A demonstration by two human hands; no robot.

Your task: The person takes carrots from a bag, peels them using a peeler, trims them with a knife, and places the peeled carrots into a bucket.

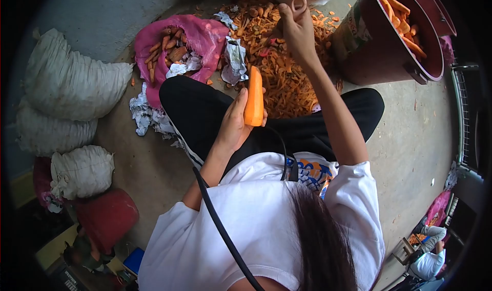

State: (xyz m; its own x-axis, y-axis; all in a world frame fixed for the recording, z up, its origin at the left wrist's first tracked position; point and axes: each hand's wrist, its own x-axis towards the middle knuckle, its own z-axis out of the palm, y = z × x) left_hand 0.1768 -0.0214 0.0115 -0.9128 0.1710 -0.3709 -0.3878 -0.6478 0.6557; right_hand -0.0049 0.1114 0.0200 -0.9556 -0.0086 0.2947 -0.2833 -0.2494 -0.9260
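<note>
My left hand [237, 119] is closed around a peeled carrot [253, 99], which stands nearly upright with its bright orange sides showing. Raised further forward, my right hand [299, 32] is closed, and a pinkish loop [299, 4] shows at its fingers; what kind of thing this is, I cannot make out. Beneath and beyond the hands lies a heap of carrot peelings [279, 68] on the floor. To the left, unpeeled carrots [166, 47] lie in an opened pink sack [205, 35] with crumpled paper.
A dark red bucket [366, 60] of peeled carrots [402, 24] stands at the front right. Stuffed white sacks [77, 76] and a red tub [107, 216] line the left side. A black cable [220, 224] crosses my body. Another person [428, 265] sits at the lower right.
</note>
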